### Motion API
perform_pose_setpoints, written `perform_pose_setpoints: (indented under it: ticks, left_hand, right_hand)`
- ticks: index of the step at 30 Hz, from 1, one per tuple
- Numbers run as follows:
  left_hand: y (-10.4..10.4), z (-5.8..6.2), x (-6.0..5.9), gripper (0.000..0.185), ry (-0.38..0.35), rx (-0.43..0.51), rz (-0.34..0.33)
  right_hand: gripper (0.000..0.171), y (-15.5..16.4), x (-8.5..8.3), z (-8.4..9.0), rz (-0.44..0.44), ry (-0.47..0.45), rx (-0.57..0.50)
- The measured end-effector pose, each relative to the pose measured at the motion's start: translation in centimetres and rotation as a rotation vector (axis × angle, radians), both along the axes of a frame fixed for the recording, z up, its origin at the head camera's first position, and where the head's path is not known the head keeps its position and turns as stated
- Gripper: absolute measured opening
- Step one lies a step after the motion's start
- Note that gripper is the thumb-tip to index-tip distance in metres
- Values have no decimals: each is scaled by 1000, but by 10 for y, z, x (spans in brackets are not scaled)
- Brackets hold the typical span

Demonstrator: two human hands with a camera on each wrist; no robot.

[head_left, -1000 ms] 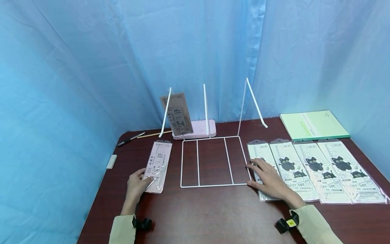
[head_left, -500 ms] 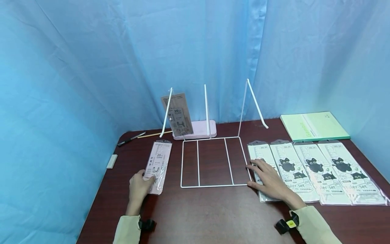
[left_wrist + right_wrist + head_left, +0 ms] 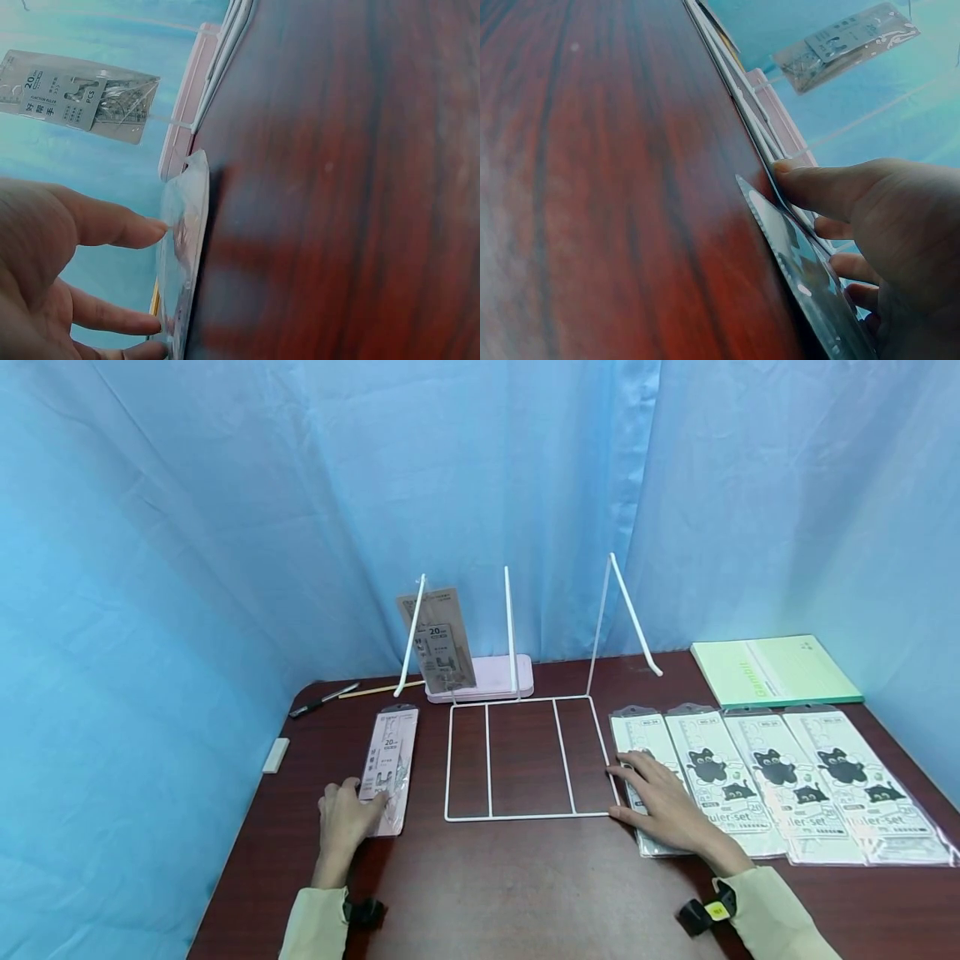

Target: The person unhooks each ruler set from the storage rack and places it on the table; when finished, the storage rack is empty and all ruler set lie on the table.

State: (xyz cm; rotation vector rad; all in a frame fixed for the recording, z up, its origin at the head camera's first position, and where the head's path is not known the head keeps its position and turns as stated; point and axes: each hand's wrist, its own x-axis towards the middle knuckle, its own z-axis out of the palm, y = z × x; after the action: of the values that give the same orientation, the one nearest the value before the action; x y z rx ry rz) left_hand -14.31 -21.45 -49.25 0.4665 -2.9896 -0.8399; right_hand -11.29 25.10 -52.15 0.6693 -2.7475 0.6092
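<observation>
Clearly my left hand [image 3: 343, 814] is nearest the pink ruler pack [image 3: 391, 766], fingertips flat on its lower end, fingers relaxed. Its long axis runs up-frame from that hand; my right hand [image 3: 660, 802] rests spread on the leftmost cat ruler-set pack [image 3: 637, 743].

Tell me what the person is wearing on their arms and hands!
Both arms have long, pale yellowish-green sleeves, the left sleeve and the right sleeve. A black strap sits at each wrist: the left strap is plain, and the right strap carries a small yellow label. The left hand and right hand are bare, with no gloves.
</observation>
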Motion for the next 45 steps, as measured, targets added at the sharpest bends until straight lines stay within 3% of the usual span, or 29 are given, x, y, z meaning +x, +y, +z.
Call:
perform_pose_setpoints:
  ticks: [7, 12, 18, 22, 31, 37, 45]
  left_hand:
    - [-2, 4, -2, 66, 15, 14, -16]
    - [0, 10, -6, 64, 102, 54, -34]
    - [8, 21, -14, 59, 255, 236, -94]
    - [15, 29, -22, 61, 307, 381, -123]
    - [36, 40, -50, 57, 438, 618, -203]
    - [52, 41, -65, 59, 444, 786, -217]
    - [66, 43, -85, 57, 467, 845, -212]
  right_hand:
    - [58, 1, 0, 0, 8, 15, -7]
    - [58, 1, -1, -1, 13, 16, -11]
    - [58, 1, -1, -1, 17, 16, -15]
    - [58, 1, -1, 0, 17, 14, -12]
    - [58, 1, -1, 1, 24, 40, -8]
    - [58, 1, -1, 1, 23, 47, -17]
    - [59, 1, -1, 0, 27, 54, -23]
